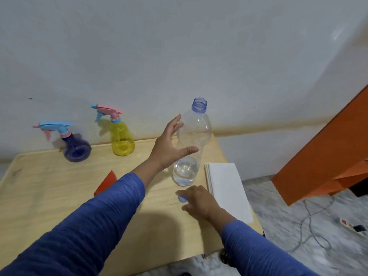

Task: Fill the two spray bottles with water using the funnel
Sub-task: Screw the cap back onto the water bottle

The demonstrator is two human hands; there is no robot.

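Clear bottle [191,148] stands upright at frame centre on the table [49,188], cap off, neck up, long axis vertical. Water is seen only in the bottom portion.

Left hand [169,146] is spread wide beside the bottle's mid-body, thumb and fingers apart; fingertips are at or just off the wall, contact can't be confirmed. Nothing is gripped. Right hand [197,200] rests low on the table just below the bottle, loosely curled over a small blue cap [182,198]; whether the cap is pinched or just covered cannot be told.

Purple sprayer [74,145] is at left against the wall, yellow sprayer [121,136] right of it. Both are upright with trigger heads still on, nozzles pointed left. Red funnel [106,183] lies on its side centre-left, partly hidden by the left sleeve; which way the spout points can't be read. White paper stack [227,188] sits right of the bottle.

Handling, judged: the bottle is thin-walled and mostly empty, so light, top-tall and easily tipped; the wall will buckle if squeezed. It is best taken around the mid-body waist, gently. With no cap, it must be kept upright until the pour. The sprayers look light and rigid; they are best held by the body while the heads are unscrewed.
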